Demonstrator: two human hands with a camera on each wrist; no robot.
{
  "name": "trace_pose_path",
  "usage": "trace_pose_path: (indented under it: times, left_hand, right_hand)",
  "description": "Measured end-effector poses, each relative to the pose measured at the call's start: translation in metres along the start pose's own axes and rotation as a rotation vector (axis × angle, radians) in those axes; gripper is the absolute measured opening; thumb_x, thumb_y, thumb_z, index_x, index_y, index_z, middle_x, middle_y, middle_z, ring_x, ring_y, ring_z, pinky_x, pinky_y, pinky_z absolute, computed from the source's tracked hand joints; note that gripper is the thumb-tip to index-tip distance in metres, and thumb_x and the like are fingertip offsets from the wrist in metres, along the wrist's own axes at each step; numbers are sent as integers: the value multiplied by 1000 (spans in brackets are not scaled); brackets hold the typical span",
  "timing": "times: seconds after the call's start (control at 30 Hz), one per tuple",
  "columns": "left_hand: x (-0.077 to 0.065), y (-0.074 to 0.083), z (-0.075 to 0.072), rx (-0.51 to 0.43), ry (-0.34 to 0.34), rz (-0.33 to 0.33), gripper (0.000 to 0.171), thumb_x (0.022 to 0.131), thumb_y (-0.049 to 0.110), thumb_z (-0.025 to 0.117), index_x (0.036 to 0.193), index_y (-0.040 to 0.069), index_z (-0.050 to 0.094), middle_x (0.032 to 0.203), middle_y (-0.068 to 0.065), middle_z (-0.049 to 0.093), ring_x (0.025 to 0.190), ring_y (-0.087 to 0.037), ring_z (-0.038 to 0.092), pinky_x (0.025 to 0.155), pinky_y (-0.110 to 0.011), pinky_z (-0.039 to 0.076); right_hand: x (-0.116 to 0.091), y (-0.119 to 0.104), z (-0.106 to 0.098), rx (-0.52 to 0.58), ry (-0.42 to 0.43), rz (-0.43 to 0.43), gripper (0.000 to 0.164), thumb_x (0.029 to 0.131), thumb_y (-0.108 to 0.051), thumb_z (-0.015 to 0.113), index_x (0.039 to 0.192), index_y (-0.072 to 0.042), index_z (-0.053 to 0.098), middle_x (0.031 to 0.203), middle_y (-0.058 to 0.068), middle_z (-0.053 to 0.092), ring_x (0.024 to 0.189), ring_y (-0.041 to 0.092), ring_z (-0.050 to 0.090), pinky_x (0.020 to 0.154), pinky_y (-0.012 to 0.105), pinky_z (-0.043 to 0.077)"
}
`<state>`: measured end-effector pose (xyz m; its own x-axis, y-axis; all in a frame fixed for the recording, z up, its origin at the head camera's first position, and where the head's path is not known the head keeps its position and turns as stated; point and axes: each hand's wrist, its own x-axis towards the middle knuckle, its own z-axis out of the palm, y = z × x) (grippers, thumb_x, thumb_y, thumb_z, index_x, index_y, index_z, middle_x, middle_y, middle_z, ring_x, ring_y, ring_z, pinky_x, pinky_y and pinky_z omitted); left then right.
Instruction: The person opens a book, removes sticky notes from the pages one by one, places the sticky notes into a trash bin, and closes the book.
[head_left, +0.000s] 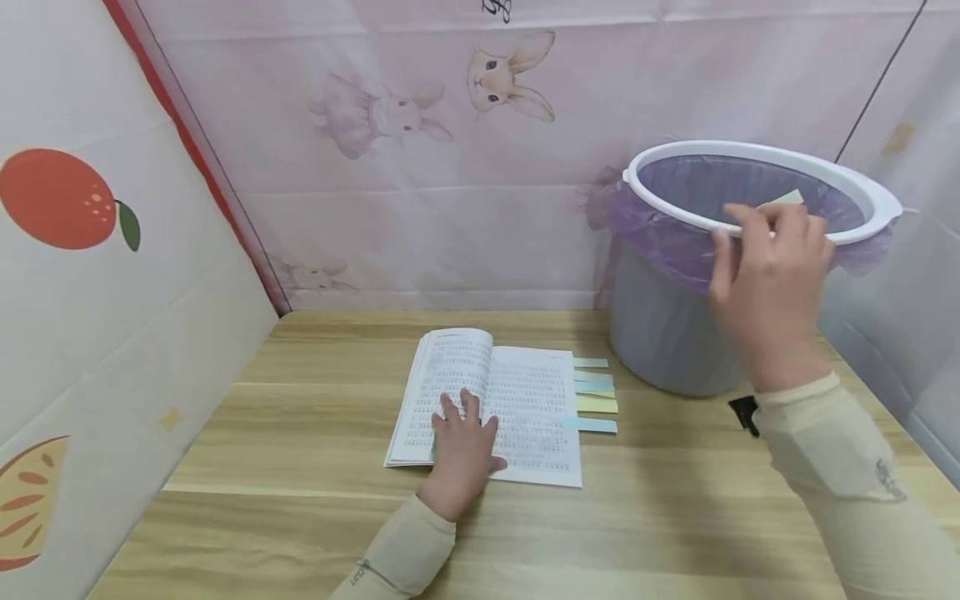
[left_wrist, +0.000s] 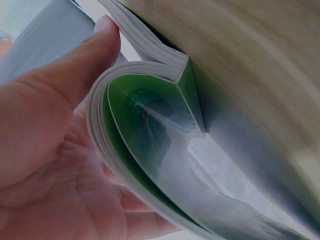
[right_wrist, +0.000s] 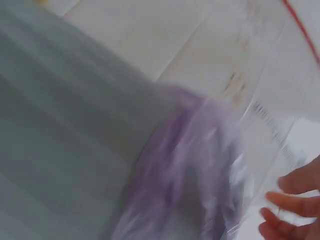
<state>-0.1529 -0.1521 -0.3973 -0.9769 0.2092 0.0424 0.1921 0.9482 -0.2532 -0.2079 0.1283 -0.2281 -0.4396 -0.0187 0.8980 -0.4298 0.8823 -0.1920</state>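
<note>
An open book [head_left: 532,417] with printed pages lies on the wooden table, its left pages bulging up at the spine. Several paper index tabs [head_left: 596,404] in pale green, blue and yellow stick out from its right edge. My left hand [head_left: 461,450] rests on the pages with spread fingers; the left wrist view shows its thumb [left_wrist: 102,42] at the page edges and the book's green cover [left_wrist: 145,105]. Over the front rim of a grey bin [head_left: 667,325], my right hand [head_left: 776,283] has bent fingers, thumb and fingertips apart. A pale green strip [head_left: 789,197] shows just beyond its knuckles.
The bin has a white rim ring [head_left: 667,150] and a purple bag [head_left: 652,237] folded over it. Beside the right sleeve, a small black object [head_left: 745,414] lies on the table [head_left: 300,517]. Printed wall sheets [head_left: 225,100] stand behind and at both sides.
</note>
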Motion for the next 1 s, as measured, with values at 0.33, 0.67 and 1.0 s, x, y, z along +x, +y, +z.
trace_pose_path:
  times: [0.33,0.67,1.0]
  left_hand:
    - [1,1,1,5,46,4,63,76,61,68,123,21,64,136,-25,44,122,-52,44,92,-54,47]
    - [0,3,3,10,23,0,64,76,62,67,125,22,64,137,-25,43,122,-52,44,92,-54,46]
    - [0,2,1,21,12,-1,64,77,63,66,127,23,63,138,-25,43,123,-52,43,94,-53,45]
  right_hand:
    - [-110,-41,57,187,-694,-409,21,82,-4,72,102,-2,69,111,19,62,99,36,60,77,51,51]
    - [-158,-53,80,128,-1096,-199,25,88,-5,67,111,3,65,114,20,62,99,37,63,79,50,53]
    - [-162,-54,82,32,-1030,-227,14,78,15,61,88,7,65,82,11,55,69,24,54,61,39,48]
